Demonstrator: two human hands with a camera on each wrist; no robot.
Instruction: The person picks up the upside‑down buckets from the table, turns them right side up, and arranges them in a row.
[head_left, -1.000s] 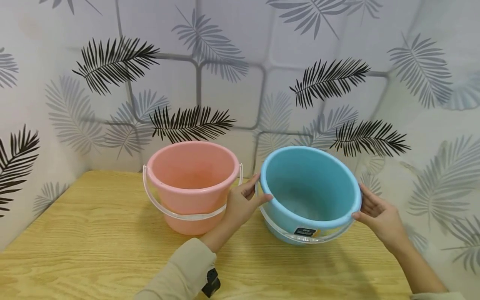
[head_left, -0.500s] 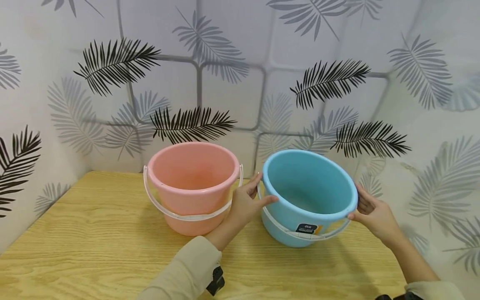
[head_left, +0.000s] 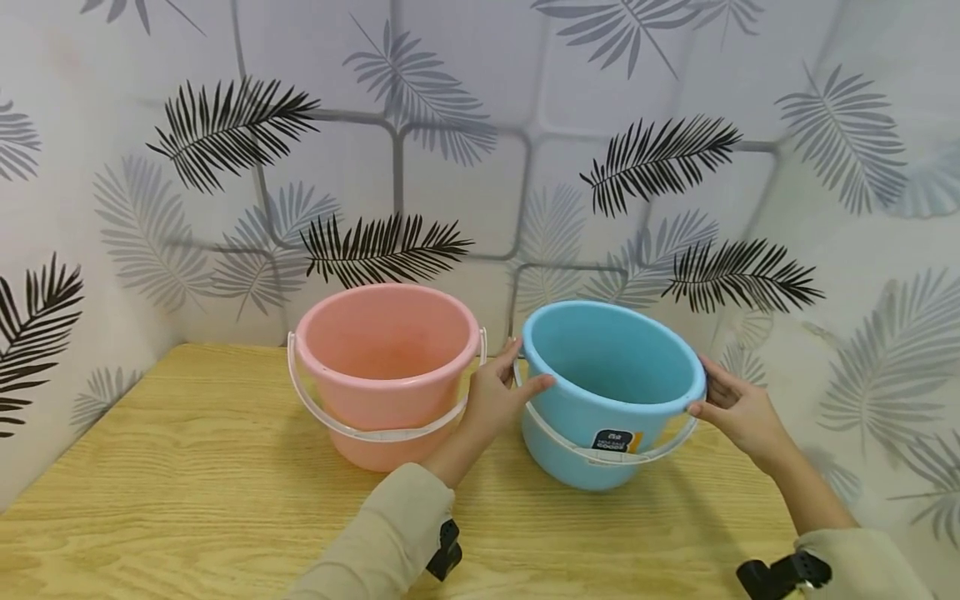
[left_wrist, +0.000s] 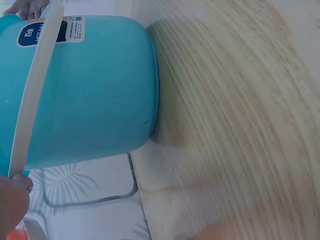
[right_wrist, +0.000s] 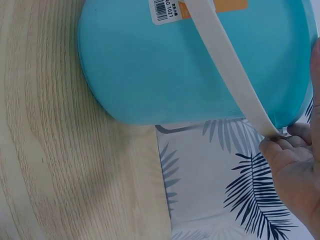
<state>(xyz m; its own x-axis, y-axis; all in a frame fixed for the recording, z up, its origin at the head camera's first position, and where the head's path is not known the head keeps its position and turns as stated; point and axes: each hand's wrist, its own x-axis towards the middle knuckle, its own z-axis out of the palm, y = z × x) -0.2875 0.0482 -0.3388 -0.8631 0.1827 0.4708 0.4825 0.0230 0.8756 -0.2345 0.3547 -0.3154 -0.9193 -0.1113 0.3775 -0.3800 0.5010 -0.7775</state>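
A light blue bucket (head_left: 577,408) stands at the right of the table in the head view, tilted a little to the right at its rim. Its white handle (head_left: 600,456) hangs down across the front, over a dark label. My left hand (head_left: 495,396) holds the left side of the rim, with the thumb in front and fingers at the side. On the opposite side my right hand (head_left: 746,417) grips the rim near the handle's end. The right wrist view shows those fingers (right_wrist: 280,150) by the handle joint. In the left wrist view, the bucket's base (left_wrist: 150,85) meets the wood.
A pink bucket (head_left: 397,400) with a lowered white handle (head_left: 390,435) stands upright just left of my left hand. Both buckets are on a wood-grain table (head_left: 187,450). Behind it rises a wall (head_left: 465,200) with a leaf pattern.
The blue bucket's right side has come left and the bucket leans less. My right hand has moved left with it, while the left hand has shifted only slightly. The pink bucket stays put.
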